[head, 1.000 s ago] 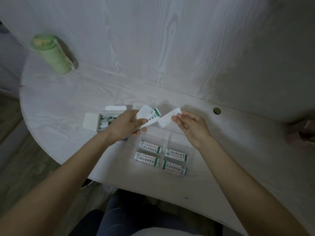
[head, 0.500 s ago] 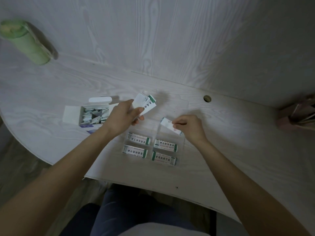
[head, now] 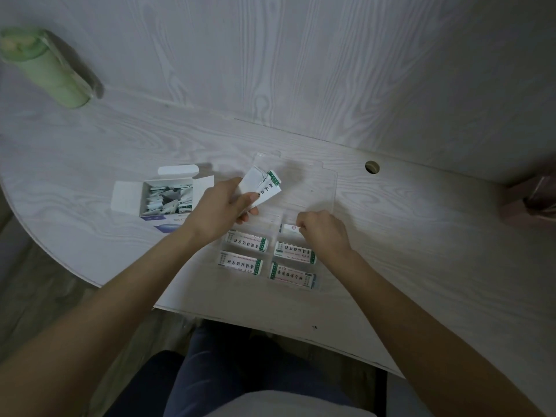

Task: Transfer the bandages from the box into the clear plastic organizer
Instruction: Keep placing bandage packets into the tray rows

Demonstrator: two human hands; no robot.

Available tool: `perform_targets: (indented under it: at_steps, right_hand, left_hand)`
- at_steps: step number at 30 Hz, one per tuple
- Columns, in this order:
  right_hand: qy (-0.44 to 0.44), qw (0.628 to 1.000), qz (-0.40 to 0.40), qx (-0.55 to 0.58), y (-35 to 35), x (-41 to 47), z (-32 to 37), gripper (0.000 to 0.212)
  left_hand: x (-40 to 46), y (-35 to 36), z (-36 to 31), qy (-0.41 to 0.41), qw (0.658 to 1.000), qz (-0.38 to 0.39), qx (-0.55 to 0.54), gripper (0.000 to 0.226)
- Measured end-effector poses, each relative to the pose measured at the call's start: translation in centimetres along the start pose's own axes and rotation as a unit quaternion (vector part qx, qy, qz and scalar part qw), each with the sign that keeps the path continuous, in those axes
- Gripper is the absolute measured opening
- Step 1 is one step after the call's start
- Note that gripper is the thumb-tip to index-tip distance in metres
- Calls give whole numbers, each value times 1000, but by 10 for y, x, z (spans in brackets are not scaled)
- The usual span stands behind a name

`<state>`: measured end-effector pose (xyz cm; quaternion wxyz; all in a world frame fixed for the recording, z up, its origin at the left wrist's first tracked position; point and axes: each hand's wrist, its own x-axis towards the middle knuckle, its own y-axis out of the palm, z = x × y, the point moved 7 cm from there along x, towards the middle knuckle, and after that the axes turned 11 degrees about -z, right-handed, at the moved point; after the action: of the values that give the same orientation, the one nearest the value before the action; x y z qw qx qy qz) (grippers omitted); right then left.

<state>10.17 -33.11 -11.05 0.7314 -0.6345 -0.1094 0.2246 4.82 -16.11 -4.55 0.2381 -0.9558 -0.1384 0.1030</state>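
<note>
Spanning the frame, a pale wood-grain worktop (head: 421,236) with a rounded front edge, backed by a wall panel (head: 301,55) of the same grain.

Far left, by the wall: a green bottle (head: 45,70), standing on the worktop.

Left of centre: a small white box (head: 168,192), flaps open, loose wrapped bandages inside. A blue-printed item lies just beside its near edge, partly hidden by the forearm.

Left hand (head: 222,212): fingers curled round a bunch of white bandage strips (head: 261,188) with green print, held above the worktop between the box and the organizer.

Centre: a clear plastic organizer (head: 301,188), lid laid open toward the wall, its compartments toward the person. Four bandage packets (head: 246,240) with green ends lie flat in the nearer compartments, two on the left and two on the right.

Right hand (head: 322,233): fingers curled down, pinching a single white bandage (head: 290,228) that sits in the right-side compartment just behind the two packets there.

Right of the organizer, near the wall: a round cable hole (head: 372,167) in the worktop.

Far right edge: a pinkish object (head: 529,200), blurred, not identifiable.

Bottom of frame: dark trousers of the seated person; wood-look floor (head: 36,281) showing under the worktop's left curve.
</note>
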Motion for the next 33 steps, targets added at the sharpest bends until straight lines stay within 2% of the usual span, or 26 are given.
perform_targets:
  at_steps: [5, 8, 12, 19, 23, 28, 33]
  right_hand:
    - [-37, 998, -5, -48, 2, -1, 3, 24]
    - [-33, 999, -3, -14, 2, -1, 3, 21]
    - [-27, 998, 19, 46, 2, -3, -1, 26]
    - [-61, 995, 49, 55, 7, -5, 0, 29]
    - [-48, 993, 53, 91, 4, -7, 0, 30]
    - [-39, 982, 6, 182, -11, -11, 2, 21]
    - [-39, 985, -1, 166, -17, -16, 1, 13]
  left_hand:
    - [3, 2, -3, -1, 1000, 4, 1, 11]
    - [2, 5, -5, -2, 1000, 19, 5, 12]
    - [1, 9, -8, 1, 999, 39, 7, 12]
    - [2, 12, -12, 3, 999, 52, 7, 12]
    - [2, 13, -13, 3, 999, 54, 3, 12]
    - [2, 12, -12, 1, 999, 52, -1, 15]
    - [1, 13, -14, 4, 998, 56, 0, 17]
